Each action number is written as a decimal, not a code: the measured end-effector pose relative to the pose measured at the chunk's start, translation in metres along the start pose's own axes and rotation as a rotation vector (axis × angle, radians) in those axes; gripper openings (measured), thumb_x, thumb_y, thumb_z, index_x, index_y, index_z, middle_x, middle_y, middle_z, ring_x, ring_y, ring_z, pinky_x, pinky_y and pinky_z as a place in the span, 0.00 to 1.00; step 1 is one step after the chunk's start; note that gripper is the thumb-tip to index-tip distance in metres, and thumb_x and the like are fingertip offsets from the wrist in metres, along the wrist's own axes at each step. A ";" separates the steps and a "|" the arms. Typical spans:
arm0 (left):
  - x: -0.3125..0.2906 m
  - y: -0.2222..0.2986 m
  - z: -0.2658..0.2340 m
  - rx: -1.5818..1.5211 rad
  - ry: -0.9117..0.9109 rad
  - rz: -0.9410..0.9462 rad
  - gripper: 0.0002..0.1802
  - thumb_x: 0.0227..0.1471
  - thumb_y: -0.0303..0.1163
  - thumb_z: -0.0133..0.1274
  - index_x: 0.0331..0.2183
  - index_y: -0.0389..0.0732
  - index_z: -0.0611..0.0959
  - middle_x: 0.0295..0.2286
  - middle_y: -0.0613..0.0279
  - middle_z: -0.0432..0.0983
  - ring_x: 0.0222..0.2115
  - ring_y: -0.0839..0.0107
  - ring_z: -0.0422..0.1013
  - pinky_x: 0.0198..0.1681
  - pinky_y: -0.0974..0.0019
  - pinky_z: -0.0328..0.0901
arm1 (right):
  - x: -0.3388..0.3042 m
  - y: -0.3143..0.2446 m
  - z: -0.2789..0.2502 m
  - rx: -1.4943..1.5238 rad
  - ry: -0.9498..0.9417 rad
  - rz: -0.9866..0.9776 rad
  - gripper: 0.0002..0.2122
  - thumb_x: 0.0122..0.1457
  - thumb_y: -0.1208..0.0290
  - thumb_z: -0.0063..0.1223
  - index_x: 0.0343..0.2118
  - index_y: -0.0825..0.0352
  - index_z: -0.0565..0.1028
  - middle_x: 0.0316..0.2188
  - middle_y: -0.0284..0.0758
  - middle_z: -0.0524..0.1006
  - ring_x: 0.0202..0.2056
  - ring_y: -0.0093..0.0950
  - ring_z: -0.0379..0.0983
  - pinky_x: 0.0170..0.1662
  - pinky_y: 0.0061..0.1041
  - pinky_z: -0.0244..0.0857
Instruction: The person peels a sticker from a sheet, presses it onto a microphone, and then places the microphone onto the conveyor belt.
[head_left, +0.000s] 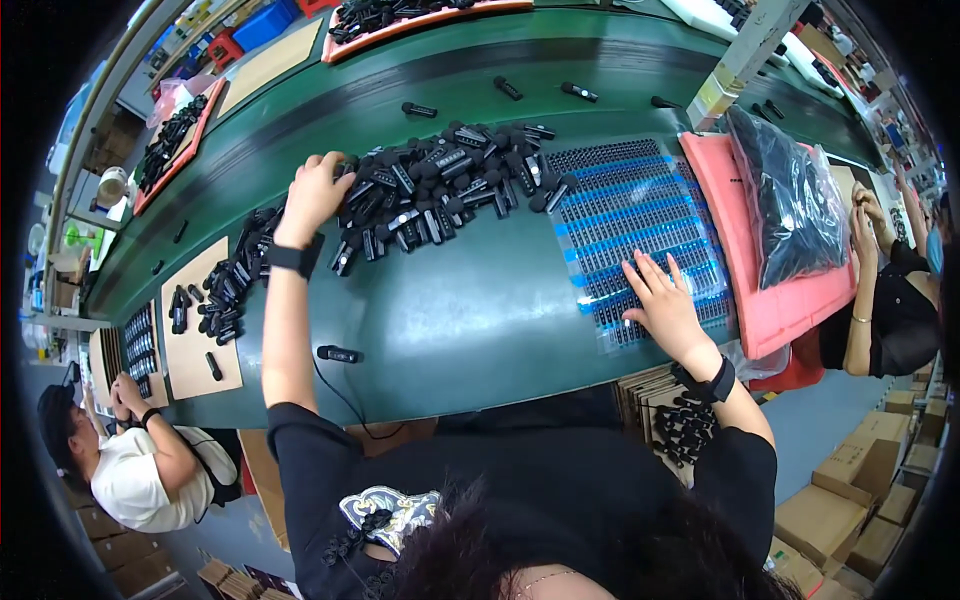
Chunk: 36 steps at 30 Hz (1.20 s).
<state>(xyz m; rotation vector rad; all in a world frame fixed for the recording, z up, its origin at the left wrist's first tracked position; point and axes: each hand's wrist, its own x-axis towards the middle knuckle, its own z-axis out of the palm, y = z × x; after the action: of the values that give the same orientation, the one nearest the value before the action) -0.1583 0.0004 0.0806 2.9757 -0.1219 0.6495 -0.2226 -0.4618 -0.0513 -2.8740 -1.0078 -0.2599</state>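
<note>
A heap of small black microphones [440, 185] with foam tops lies on the green table in front of me. My left hand [315, 195] is at its left edge, fingers curled and thumb close to the index finger around a black microphone [349, 167], partly hidden. To the right lie clear-and-blue sheets [625, 215] with rows of small black pieces. My right hand [662, 305] rests on them, palm down with its fingers spread and holding nothing. Near the front edge is a single microphone [340, 354], with a thin black cable beside it.
More microphones lie on a cardboard sheet [190, 345] to the left. A pink foam tray [715, 200] carries a bag of black items [795, 200] at right. A metal post [745, 65] stands behind. Co-workers sit left [150, 470] and right [880, 290]; boxes [840, 480] stand lower right.
</note>
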 end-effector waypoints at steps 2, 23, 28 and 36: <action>0.001 0.074 -0.005 0.005 0.118 0.140 0.13 0.41 0.32 0.49 0.33 0.39 0.76 0.29 0.51 0.71 0.33 0.54 0.67 0.37 0.58 0.62 | 0.004 0.013 0.010 0.018 0.022 0.056 0.35 0.41 0.56 0.54 0.52 0.65 0.55 0.53 0.41 0.54 0.55 0.33 0.49 0.57 0.41 0.33; 0.041 0.212 0.138 0.134 -0.290 0.438 0.32 0.44 0.56 0.40 0.49 0.49 0.65 0.52 0.55 0.52 0.55 0.55 0.43 0.52 0.39 0.36 | -0.036 0.007 0.002 0.415 0.113 0.117 0.12 0.43 0.76 0.51 0.34 0.65 0.73 0.30 0.43 0.74 0.34 0.36 0.71 0.40 0.29 0.64; 0.024 0.197 0.110 -0.245 -0.056 0.252 0.27 0.44 0.48 0.47 0.44 0.43 0.69 0.48 0.51 0.57 0.52 0.53 0.48 0.52 0.48 0.44 | -0.024 0.026 -0.047 0.595 0.665 0.364 0.03 0.43 0.80 0.51 0.24 0.70 0.73 0.19 0.38 0.74 0.20 0.30 0.71 0.26 0.19 0.63; -0.055 0.185 0.029 -0.693 0.020 0.085 0.18 0.44 0.35 0.51 0.38 0.38 0.73 0.40 0.54 0.66 0.42 0.62 0.63 0.46 0.66 0.56 | 0.009 0.048 -0.047 0.446 0.873 0.431 0.08 0.41 0.77 0.57 0.18 0.72 0.68 0.13 0.35 0.69 0.16 0.19 0.61 0.21 0.18 0.56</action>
<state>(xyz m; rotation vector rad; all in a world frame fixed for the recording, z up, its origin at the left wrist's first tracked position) -0.2145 -0.1834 0.0446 2.3040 -0.3852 0.5087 -0.1920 -0.4996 -0.0046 -2.1116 -0.2303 -0.9787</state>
